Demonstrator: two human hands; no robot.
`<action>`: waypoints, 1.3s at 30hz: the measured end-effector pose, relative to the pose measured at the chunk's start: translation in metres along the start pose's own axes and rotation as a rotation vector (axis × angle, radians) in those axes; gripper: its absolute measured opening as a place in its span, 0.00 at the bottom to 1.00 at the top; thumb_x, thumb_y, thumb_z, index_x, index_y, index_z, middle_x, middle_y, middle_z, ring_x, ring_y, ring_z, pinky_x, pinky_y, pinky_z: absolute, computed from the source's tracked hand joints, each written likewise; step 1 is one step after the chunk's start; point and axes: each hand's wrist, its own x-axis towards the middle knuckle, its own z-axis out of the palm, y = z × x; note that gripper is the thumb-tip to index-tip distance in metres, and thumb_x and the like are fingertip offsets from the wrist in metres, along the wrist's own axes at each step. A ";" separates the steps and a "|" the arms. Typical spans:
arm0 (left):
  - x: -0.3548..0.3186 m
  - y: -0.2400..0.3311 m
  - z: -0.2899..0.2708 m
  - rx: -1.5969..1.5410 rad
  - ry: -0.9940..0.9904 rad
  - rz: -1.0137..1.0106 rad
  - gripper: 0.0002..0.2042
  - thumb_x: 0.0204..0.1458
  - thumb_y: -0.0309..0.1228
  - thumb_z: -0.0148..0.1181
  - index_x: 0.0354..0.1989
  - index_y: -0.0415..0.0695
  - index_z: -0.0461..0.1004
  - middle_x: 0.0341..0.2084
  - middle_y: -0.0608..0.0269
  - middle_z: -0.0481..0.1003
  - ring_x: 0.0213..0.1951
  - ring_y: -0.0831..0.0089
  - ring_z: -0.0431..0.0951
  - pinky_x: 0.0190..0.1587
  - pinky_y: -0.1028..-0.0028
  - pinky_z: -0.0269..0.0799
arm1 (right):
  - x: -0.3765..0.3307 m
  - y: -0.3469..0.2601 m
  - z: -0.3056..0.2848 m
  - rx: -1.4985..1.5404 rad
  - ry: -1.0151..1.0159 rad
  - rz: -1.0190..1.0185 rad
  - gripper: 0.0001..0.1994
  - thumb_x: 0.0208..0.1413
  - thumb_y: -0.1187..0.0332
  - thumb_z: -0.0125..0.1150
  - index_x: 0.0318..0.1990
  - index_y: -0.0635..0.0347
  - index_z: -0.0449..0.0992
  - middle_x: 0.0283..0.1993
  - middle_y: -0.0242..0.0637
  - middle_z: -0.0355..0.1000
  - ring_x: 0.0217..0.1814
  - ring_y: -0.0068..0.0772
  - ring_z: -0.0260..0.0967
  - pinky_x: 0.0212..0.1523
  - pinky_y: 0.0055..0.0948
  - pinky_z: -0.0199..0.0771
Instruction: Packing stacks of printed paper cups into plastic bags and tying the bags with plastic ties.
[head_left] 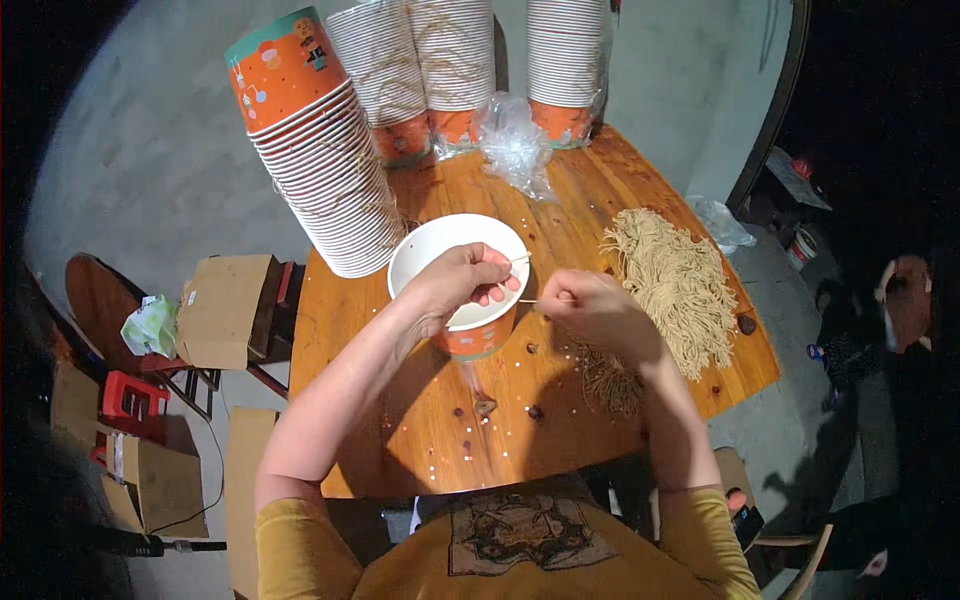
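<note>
Yellow shirt [410, 565]; orange tub [475, 343] on wooden table [645, 178]; grey wall [660, 85].

At the near edge, a mustard-yellow short-sleeved T-shirt [415, 562] bears 1 dark, angular ornamental print [530, 535]; left sleeve [300, 545] and right sleeve [700, 535] are plain, left hand [462, 275] and right hand [592, 305] bare.

On my feed the right hand [588, 308] blurs — I can't read its grip. The top edge cuts off the rear cup stacks [565, 60] — and white specks [432, 468] are too small to tell.
</note>
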 end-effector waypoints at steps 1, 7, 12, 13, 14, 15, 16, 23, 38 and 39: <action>0.001 0.000 0.003 0.000 -0.008 0.001 0.05 0.56 0.26 0.53 0.38 0.40 0.70 0.29 0.67 0.74 0.28 0.83 0.70 0.32 0.84 0.66 | 0.000 0.000 -0.005 -0.075 -0.054 -0.114 0.08 0.54 0.68 0.52 0.26 0.62 0.68 0.21 0.37 0.62 0.23 0.33 0.62 0.28 0.33 0.63; 0.009 -0.003 0.009 0.166 -0.076 0.110 0.05 0.52 0.25 0.55 0.36 0.40 0.70 0.27 0.70 0.70 0.27 0.83 0.67 0.32 0.83 0.63 | 0.021 -0.020 -0.009 -0.091 -0.012 -0.322 0.07 0.53 0.69 0.55 0.28 0.63 0.70 0.26 0.38 0.63 0.29 0.32 0.63 0.32 0.28 0.64; 0.009 -0.001 0.000 0.127 -0.096 0.122 0.04 0.53 0.26 0.56 0.35 0.39 0.71 0.27 0.70 0.70 0.28 0.84 0.67 0.32 0.83 0.63 | 0.037 -0.008 -0.005 0.019 0.022 -0.265 0.10 0.52 0.64 0.61 0.32 0.64 0.72 0.29 0.31 0.62 0.30 0.21 0.59 0.29 0.22 0.60; 0.010 -0.002 -0.002 0.107 -0.170 0.096 0.05 0.54 0.27 0.57 0.36 0.40 0.71 0.29 0.70 0.70 0.29 0.84 0.67 0.34 0.83 0.64 | 0.039 -0.005 -0.003 0.018 0.024 -0.265 0.10 0.52 0.64 0.61 0.32 0.64 0.72 0.29 0.31 0.62 0.30 0.21 0.59 0.29 0.22 0.60; 0.011 -0.003 -0.003 0.108 -0.172 0.096 0.05 0.54 0.27 0.57 0.36 0.40 0.71 0.29 0.70 0.70 0.29 0.84 0.67 0.34 0.83 0.64 | 0.040 -0.004 -0.002 0.034 0.033 -0.217 0.12 0.52 0.63 0.62 0.31 0.64 0.72 0.29 0.32 0.64 0.29 0.22 0.61 0.29 0.23 0.62; 0.011 -0.003 -0.003 0.115 -0.195 0.085 0.05 0.54 0.28 0.57 0.36 0.40 0.71 0.29 0.71 0.71 0.29 0.85 0.67 0.34 0.84 0.64 | 0.041 -0.002 -0.001 0.050 0.043 -0.170 0.13 0.51 0.61 0.63 0.31 0.64 0.73 0.28 0.33 0.66 0.29 0.23 0.64 0.29 0.24 0.65; 0.012 -0.003 -0.002 0.122 -0.221 0.073 0.05 0.55 0.28 0.57 0.36 0.40 0.71 0.29 0.71 0.71 0.29 0.85 0.67 0.34 0.84 0.65 | 0.041 0.001 0.000 0.049 0.045 -0.168 0.13 0.51 0.61 0.63 0.31 0.64 0.73 0.28 0.33 0.66 0.29 0.23 0.64 0.29 0.24 0.65; 0.006 0.001 0.009 0.060 -0.212 0.035 0.04 0.54 0.28 0.57 0.30 0.40 0.72 0.24 0.71 0.70 0.26 0.84 0.66 0.31 0.83 0.62 | 0.047 0.032 0.012 0.429 -0.014 -0.002 0.10 0.54 0.64 0.62 0.31 0.60 0.72 0.26 0.21 0.67 0.27 0.11 0.59 0.27 0.16 0.60; 0.008 -0.003 0.009 0.092 -0.200 0.066 0.03 0.53 0.26 0.56 0.33 0.41 0.73 0.27 0.72 0.71 0.27 0.86 0.66 0.32 0.85 0.62 | 0.025 0.017 0.004 0.596 -0.031 0.116 0.09 0.57 0.63 0.59 0.33 0.59 0.73 0.26 0.19 0.65 0.26 0.08 0.56 0.27 0.11 0.55; 0.007 -0.002 0.008 0.095 -0.193 0.064 0.03 0.53 0.26 0.56 0.33 0.41 0.73 0.27 0.72 0.71 0.27 0.86 0.66 0.31 0.85 0.62 | 0.021 0.013 0.005 0.601 -0.026 0.119 0.08 0.57 0.64 0.59 0.33 0.59 0.73 0.26 0.19 0.65 0.26 0.08 0.55 0.26 0.11 0.54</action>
